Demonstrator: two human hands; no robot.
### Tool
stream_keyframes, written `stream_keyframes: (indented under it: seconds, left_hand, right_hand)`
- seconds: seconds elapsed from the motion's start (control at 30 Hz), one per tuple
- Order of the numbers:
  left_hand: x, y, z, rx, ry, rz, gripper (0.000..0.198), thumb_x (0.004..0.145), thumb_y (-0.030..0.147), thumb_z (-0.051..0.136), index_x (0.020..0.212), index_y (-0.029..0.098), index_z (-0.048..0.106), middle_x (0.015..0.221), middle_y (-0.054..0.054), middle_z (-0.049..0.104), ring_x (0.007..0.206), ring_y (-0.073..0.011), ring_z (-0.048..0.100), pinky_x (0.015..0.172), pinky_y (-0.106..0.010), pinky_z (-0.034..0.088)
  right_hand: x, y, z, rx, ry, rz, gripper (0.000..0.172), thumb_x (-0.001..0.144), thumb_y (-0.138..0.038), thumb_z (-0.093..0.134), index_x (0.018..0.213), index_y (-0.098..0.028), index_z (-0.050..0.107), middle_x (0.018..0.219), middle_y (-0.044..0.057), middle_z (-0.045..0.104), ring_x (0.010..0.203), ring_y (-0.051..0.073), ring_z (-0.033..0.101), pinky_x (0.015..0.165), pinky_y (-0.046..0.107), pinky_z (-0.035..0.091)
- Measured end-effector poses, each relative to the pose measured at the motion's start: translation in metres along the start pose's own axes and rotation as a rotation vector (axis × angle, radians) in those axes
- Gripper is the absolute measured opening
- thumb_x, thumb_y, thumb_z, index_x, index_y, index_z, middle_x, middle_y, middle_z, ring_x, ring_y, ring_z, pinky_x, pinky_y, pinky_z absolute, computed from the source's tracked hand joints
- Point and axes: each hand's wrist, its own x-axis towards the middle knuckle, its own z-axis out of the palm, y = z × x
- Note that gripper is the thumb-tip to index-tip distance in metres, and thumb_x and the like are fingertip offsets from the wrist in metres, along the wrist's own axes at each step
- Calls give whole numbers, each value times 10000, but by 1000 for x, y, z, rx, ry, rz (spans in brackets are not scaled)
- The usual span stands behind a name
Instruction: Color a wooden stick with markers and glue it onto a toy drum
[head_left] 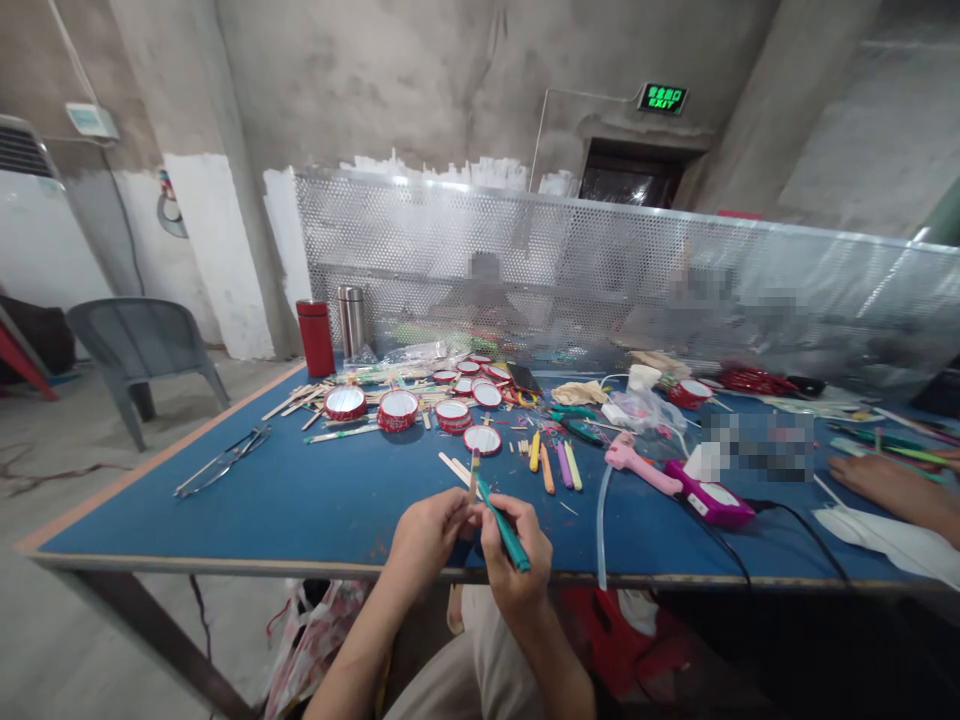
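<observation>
A wide blue tabletop (300, 500) with a pale wooden edge fills the middle of the scene, and a perforated metal screen (450, 250) stands along its far side. A grey plastic chair (142, 350) stands on the floor at the far left. Small round drums (398, 408) with red rims and white faces are scattered over the far middle of the tabletop, among loose sticks. A pink glue gun (645, 470) lies to the right of them, and a red flask (316, 337) stands at the far left corner. Another person's hand (892, 490) rests on the tabletop at the right edge. At the near edge, the left hand (431, 530) and right hand (514, 555) meet just above the tabletop. The right hand's fingers are closed around a teal tool (504, 525), slim and pen-like, which slants from its upper left tip down towards the wrist. The left hand's fingers are pinched tightly on the lower end of a wooden stick (474, 470). The stick is thin, flat and pale, stands nearly upright, and the tool's tip touches it.
</observation>
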Motion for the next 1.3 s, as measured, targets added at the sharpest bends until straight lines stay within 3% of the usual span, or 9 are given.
stream_keyframes:
  seconds: [0.37, 0.6, 0.9, 1.3]
  left_hand:
    - [-1, 2, -2, -8, 7, 12, 276, 878, 326, 363, 726, 213, 563, 697, 2, 636, 647, -129, 557, 598, -199, 353]
    - [-1, 2, 0, -30, 22, 15, 307, 887, 335, 374, 649, 206, 519, 630, 19, 616, 591, -116, 538, 562, -192, 333]
    - [-1, 0, 0, -18, 12, 7, 273, 875, 316, 364, 751, 212, 583, 724, -8, 648, 665, -134, 564, 613, -201, 368]
    - [-1, 1, 0, -26, 21, 14, 283, 879, 330, 370, 677, 210, 528, 653, 12, 620, 607, -121, 542, 577, -195, 345]
  right_hand:
    - [0, -1, -1, 30, -45, -4, 112, 850, -212, 517, 939, -196, 583, 794, 31, 698, 698, 160, 695, 635, 246, 558]
    - [-1, 1, 0, 37, 11, 27, 109, 851, -209, 526, 951, -188, 566, 762, 23, 694, 666, 153, 694, 609, 235, 555]
    - [2, -4, -2, -17, -18, -33, 104, 846, -219, 519, 916, -191, 591, 760, 31, 691, 664, 156, 688, 595, 231, 550]
    - [0, -2, 0, 21, -9, -8, 104, 851, -209, 521, 939, -191, 571, 773, 36, 690, 687, 163, 693, 619, 247, 561]
